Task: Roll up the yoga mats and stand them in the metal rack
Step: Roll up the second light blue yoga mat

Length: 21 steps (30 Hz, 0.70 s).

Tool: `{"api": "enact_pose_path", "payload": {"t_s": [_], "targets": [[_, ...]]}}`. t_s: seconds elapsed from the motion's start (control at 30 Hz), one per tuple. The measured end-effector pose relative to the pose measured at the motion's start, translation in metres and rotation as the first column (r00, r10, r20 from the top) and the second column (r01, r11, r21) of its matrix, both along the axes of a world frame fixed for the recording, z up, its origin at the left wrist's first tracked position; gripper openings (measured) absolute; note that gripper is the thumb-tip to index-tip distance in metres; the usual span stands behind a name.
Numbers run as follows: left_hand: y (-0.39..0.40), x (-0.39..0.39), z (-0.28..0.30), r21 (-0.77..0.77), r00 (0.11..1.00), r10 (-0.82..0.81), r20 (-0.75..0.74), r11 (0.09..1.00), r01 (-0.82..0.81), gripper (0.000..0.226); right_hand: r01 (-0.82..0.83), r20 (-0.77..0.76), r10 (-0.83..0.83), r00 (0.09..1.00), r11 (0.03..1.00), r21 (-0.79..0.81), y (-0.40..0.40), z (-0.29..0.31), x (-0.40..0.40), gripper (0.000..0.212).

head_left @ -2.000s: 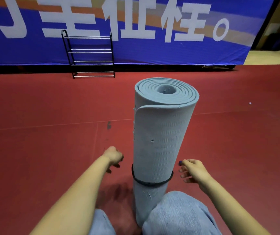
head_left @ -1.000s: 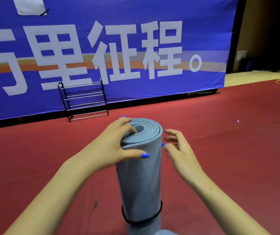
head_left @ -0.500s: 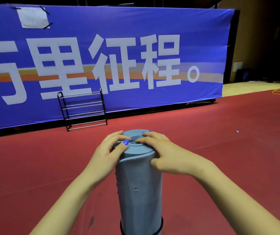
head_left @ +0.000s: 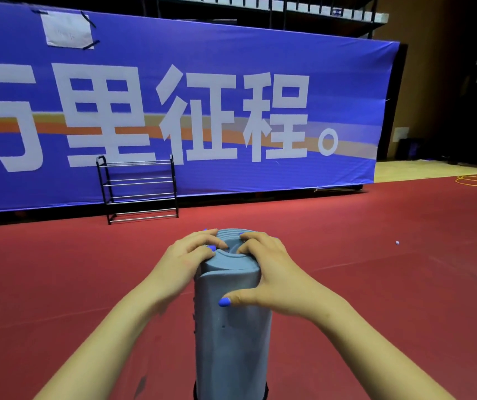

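Note:
A rolled grey-blue yoga mat (head_left: 231,339) stands upright on the red floor right in front of me, a black band around its lower part at the frame's bottom edge. My left hand (head_left: 189,256) grips its top from the left, fingers curled over the rim. My right hand (head_left: 269,275) grips the top from the right, fingers over the rim and thumb across the front. The black metal rack (head_left: 139,189) with silver bars stands far ahead to the left, against the blue banner, with nothing on its shelves.
A big blue banner (head_left: 202,111) with white characters closes off the back. Red floor (head_left: 376,284) stretches all around. A yellow cable (head_left: 474,180) lies at the far right near a wooden floor strip. A small white speck (head_left: 397,242) lies on the floor to the right.
Both hands came up from the floor beside the mat's band to its top and took hold of it. My view rose, so the banner and rack show more fully.

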<state>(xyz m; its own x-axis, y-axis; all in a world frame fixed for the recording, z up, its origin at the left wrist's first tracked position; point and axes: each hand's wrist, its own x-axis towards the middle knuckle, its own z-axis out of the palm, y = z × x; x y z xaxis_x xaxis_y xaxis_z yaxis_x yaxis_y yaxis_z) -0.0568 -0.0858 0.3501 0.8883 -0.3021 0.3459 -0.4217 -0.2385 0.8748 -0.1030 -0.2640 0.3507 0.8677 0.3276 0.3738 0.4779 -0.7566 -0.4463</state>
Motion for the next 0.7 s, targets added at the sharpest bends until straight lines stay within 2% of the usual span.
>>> {"api": "enact_pose_path", "payload": {"t_s": [0.07,0.2,0.27,0.37,0.5,0.57,0.7], "targets": [[0.002,-0.005,-0.006,-0.077,0.999,0.039,0.005,0.996,-0.039,0.031,-0.008,-0.001,0.008,1.000,0.999,0.033,-0.003,-0.001,0.001,0.059],[0.002,-0.022,-0.031,-0.162,0.999,0.041,-0.004,0.986,-0.041,0.092,0.030,0.016,-0.031,0.999,0.999,0.037,-0.007,-0.001,0.004,0.058],[-0.002,-0.032,-0.049,-0.117,0.999,0.036,-0.011,0.992,-0.037,0.117,0.056,0.017,-0.057,0.998,0.997,0.047,-0.010,-0.002,0.006,0.056],[-0.015,-0.042,-0.083,-0.001,0.995,0.099,-0.017,0.995,-0.099,0.138,0.113,0.011,-0.114,0.993,0.991,0.070,-0.014,-0.003,0.011,0.055],[-0.040,-0.045,-0.107,0.062,0.962,0.243,-0.126,0.970,-0.237,0.162,0.184,0.034,-0.190,0.981,0.974,0.132,-0.012,-0.005,0.016,0.054],[-0.053,-0.046,-0.111,0.086,0.943,0.308,-0.122,0.950,-0.299,0.154,0.201,0.031,-0.207,0.978,0.969,0.143,-0.012,-0.006,0.016,0.055],[-0.069,-0.046,-0.116,-0.031,0.934,0.332,-0.131,0.940,-0.339,0.157,0.241,0.080,-0.257,0.963,0.955,0.174,-0.009,-0.008,0.008,0.058]]}}
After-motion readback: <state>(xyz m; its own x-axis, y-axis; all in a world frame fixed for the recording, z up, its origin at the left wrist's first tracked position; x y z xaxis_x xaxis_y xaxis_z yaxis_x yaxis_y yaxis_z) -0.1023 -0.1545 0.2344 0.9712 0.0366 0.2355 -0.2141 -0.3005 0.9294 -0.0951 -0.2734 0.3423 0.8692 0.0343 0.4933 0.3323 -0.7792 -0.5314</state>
